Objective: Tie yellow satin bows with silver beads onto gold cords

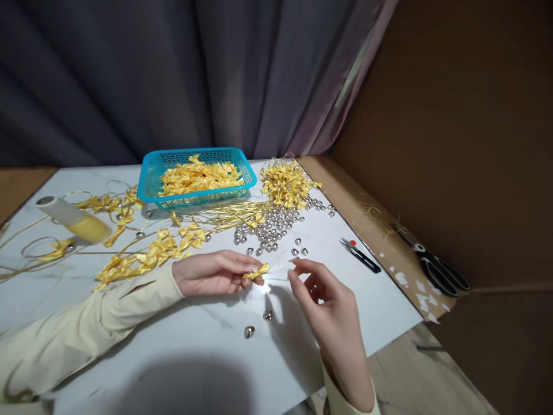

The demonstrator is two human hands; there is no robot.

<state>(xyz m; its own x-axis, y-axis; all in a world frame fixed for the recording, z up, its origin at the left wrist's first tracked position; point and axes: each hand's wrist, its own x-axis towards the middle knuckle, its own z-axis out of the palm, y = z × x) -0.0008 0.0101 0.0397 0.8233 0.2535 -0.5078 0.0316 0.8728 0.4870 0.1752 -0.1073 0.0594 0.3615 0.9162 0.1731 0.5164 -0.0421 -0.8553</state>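
Observation:
Between the fingertips of my left hand (216,273) is a small yellow ribbon bow (256,272), pinched above the white tabletop. A thin thread (281,279) runs from the bow to my right hand (330,308), whose thumb and forefinger are pressed together on its end. Two silver heart-shaped beads (249,332) lie below my hands. Beyond them spreads a heap of similar silver beads (274,227). A row of loose yellow bows (151,253) lies behind my left forearm. Whether a bead is held under the bow is hidden by my fingers.
A blue plastic basket (149,176) of yellow bows stands at the back, beside a pile of corded bows (287,181). A thread spool (75,220) lies at left. Thread snips (360,255) lie at right, with black-handled scissors (438,271) beyond the table edge.

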